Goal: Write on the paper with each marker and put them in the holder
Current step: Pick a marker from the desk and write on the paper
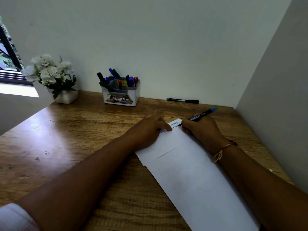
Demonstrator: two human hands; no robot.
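A white sheet of paper (pixel 191 172) lies slanted on the wooden desk, with a few handwritten lines near its far end. My right hand (pixel 201 130) grips a black marker (pixel 202 115) with a teal end, its tip touching the paper. My left hand (pixel 151 129) presses flat on the paper's far left edge beside the writing. A white holder (pixel 120 97) stands by the back wall with several black, blue, red and green markers in it. Another black marker (pixel 183 100) with a teal cap lies on the desk against the wall.
A white pot of white flowers (pixel 53 77) stands at the desk's back left, next to a window. A grey wall closes off the right side. The wooden desk (pixel 66 139) stretches to the left of my arms.
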